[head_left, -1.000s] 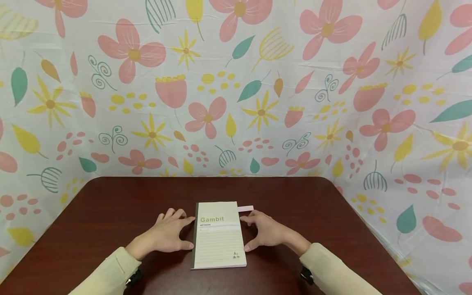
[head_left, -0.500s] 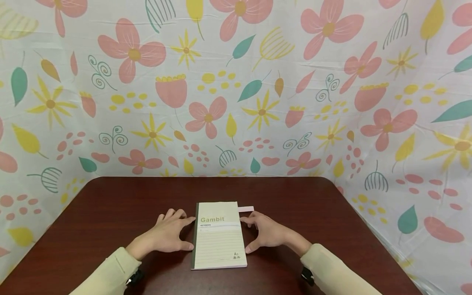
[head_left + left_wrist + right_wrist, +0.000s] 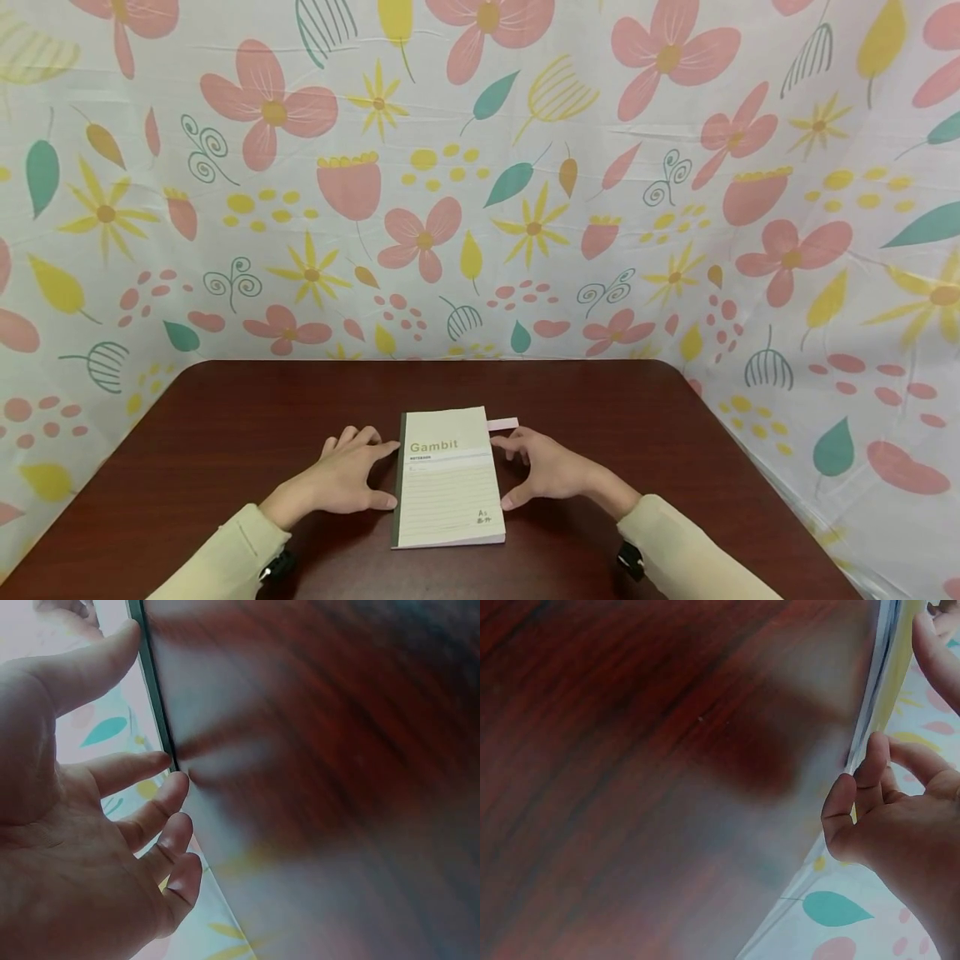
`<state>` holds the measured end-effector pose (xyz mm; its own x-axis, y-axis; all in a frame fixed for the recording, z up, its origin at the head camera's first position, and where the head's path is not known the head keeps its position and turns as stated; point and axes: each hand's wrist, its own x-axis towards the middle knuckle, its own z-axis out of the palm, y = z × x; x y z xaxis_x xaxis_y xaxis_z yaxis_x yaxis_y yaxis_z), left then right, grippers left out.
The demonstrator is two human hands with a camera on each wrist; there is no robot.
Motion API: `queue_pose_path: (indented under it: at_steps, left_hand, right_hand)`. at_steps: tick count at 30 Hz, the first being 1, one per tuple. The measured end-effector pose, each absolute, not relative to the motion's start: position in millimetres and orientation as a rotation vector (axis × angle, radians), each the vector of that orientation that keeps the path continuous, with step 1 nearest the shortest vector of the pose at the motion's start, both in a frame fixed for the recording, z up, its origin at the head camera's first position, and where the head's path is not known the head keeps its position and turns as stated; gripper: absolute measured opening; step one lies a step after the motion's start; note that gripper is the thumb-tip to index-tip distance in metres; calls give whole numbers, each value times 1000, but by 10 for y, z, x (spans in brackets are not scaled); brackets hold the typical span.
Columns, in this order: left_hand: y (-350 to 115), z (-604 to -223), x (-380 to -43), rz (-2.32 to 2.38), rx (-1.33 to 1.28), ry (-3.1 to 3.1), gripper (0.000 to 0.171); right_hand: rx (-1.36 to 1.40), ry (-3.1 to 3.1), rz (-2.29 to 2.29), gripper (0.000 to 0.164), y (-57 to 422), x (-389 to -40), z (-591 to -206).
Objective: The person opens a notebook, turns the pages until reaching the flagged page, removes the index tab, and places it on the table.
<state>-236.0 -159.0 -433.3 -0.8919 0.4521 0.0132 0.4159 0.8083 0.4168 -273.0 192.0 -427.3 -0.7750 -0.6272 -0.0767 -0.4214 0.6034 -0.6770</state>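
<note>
A cream notebook (image 3: 450, 492) with "Gambit" on its cover and a dark spine (image 3: 397, 483) lies on the dark red table (image 3: 300, 400). With thumb and index fingertips spread apart, my left hand (image 3: 337, 473) touches the spine; its other fingers extend loosely in the left wrist view. Opposite it, my right hand (image 3: 553, 468) has thumb and index fingertips at the notebook's right edge, slightly bent. The cover looks a little raised along that side. A pale pink paper strip (image 3: 502, 424) sticks out beyond the right edge, near the top.
A white cloth with flowers and leaves (image 3: 480, 183) hangs behind the table and along its sides. Cream sleeves (image 3: 225, 550) and a dark band at each wrist show at the front.
The notebook's right side has risen slightly, with its top right corner higher and a thicker edge showing at the bottom right. Both hands keep nearly the same places.
</note>
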Motion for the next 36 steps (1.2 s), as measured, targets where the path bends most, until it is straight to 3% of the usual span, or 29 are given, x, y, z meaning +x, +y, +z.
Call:
queue_pose_path:
  at_steps: [36]
  left_hand:
    - [-1603, -4373, -2385, 657, 733, 2890, 83]
  right_hand:
    - [-941, 2490, -1118, 92, 1880, -2714, -4020]
